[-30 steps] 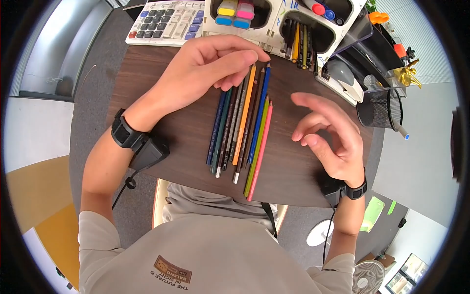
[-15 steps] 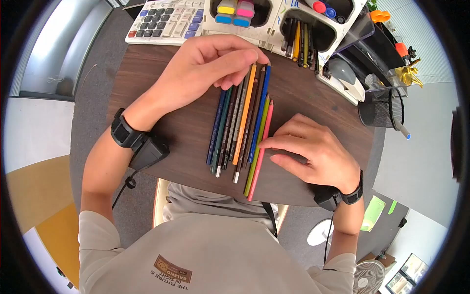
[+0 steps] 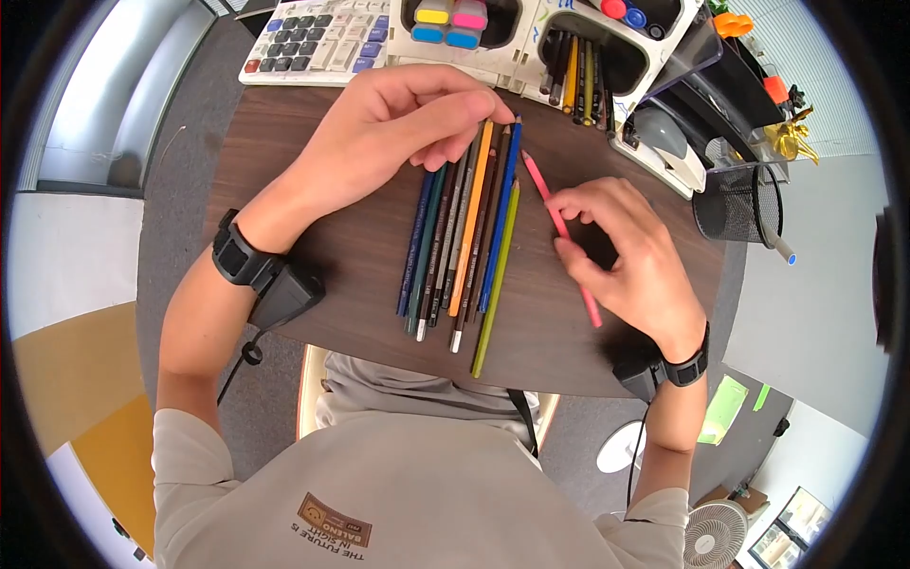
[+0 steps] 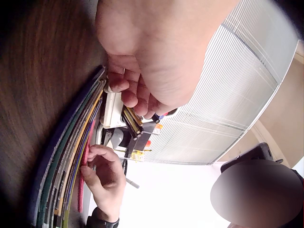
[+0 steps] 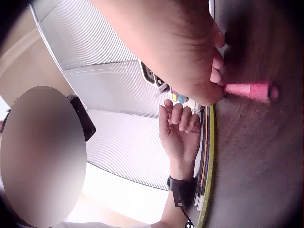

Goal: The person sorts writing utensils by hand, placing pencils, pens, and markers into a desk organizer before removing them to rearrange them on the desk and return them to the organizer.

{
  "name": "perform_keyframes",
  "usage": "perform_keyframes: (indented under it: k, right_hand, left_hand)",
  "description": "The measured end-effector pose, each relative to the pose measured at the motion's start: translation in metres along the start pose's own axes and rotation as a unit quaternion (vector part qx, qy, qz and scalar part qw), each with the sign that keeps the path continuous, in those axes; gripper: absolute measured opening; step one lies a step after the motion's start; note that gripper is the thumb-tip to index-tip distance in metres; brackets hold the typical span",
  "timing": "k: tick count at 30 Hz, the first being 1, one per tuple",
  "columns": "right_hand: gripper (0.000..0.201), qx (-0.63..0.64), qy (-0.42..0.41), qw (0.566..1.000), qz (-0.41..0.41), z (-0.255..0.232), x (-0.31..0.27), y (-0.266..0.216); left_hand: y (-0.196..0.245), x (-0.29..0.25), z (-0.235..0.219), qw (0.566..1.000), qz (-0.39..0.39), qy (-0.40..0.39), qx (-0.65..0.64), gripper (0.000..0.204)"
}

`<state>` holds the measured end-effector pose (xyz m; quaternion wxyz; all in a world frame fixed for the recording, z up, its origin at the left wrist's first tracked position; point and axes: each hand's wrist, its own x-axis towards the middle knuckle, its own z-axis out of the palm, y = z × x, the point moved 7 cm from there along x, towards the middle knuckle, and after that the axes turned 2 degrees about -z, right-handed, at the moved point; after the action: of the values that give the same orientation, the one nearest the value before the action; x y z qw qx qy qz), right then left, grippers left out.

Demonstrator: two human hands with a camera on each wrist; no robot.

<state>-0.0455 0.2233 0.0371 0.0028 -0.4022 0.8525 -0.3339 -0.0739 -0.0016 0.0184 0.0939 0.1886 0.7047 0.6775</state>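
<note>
My right hand (image 3: 630, 251) pinches a pink pencil (image 3: 590, 305) between thumb and fingers, to the right of the row of pencils. The pencil slants, its sharpened tip toward the back of the desk. In the right wrist view its blunt end (image 5: 254, 91) sticks out past the fingers. My left hand (image 3: 398, 123) rests at the far end of the row, loosely bent fingers over several pencil tips and hiding them. Side by side in the row lie an orange pencil (image 3: 469, 228), a blue pencil (image 3: 500, 223), dark pencils and, rightmost, a yellow-green pencil (image 3: 495, 284).
Behind the hands stands a white desk organizer (image 3: 526, 71) with highlighters (image 3: 449, 21) and more pencils (image 3: 575, 81). A calculator (image 3: 322, 43) is at the back left. At the right are a stapler (image 3: 659, 142) and a mesh pen cup (image 3: 730, 209).
My right hand reached the pink pencil at the row's right edge, took hold of it and drew it away to the right, turning it aslant. My left hand stayed at the pencil tips.
</note>
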Motion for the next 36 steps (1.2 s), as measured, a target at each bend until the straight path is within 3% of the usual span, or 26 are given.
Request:
perform_keyframes:
  k: [5, 14, 19, 23, 24, 27, 30, 33, 36]
  right_hand:
    - [0.033, -0.019, 0.008, 0.994, 0.111, -0.006, -0.005, 0.010]
    - [0.031, 0.045, 0.019, 0.988, 0.145, -0.005, -0.009, 0.012]
    - [0.025, 0.143, 0.042, 0.982, 0.114, -0.002, -0.007, 0.005]
    - [0.022, 0.157, 0.029, 0.981, 0.110, -0.001, -0.008, 0.004]
    - [0.022, 0.160, 0.033, 0.981, 0.103, -0.001, -0.008, 0.004]
    - [0.025, 0.166, 0.042, 0.981, 0.085, -0.002, -0.009, 0.004]
    - [0.027, 0.166, 0.037, 0.982, 0.078, -0.004, -0.007, 0.002]
    - [0.026, 0.181, 0.038, 0.979, 0.080, -0.007, -0.007, 0.002]
    - [0.022, 0.194, 0.055, 0.977, 0.072, -0.009, -0.006, -0.001]
  left_hand:
    - [0.001, 0.000, 0.000, 1.000, 0.007, -0.001, 0.000, 0.032]
    - [0.000, -0.001, 0.002, 1.000, -0.012, -0.009, 0.012, 0.025]
    - [-0.004, -0.006, 0.013, 0.998, -0.039, -0.046, 0.025, 0.026]
    - [0.004, -0.007, 0.017, 0.985, 0.046, -0.105, 0.126, 0.016]
    - [0.003, -0.007, 0.016, 0.989, 0.006, -0.100, 0.107, 0.012]
    - [0.001, -0.009, 0.019, 0.984, 0.052, -0.114, 0.127, 0.014]
    - [0.003, -0.008, 0.014, 0.997, -0.035, -0.057, 0.034, 0.013]
    - [0.004, -0.005, -0.006, 0.998, -0.002, 0.053, 0.036, 0.015]
    - [0.000, -0.001, -0.018, 0.997, 0.021, 0.079, 0.016, 0.020]
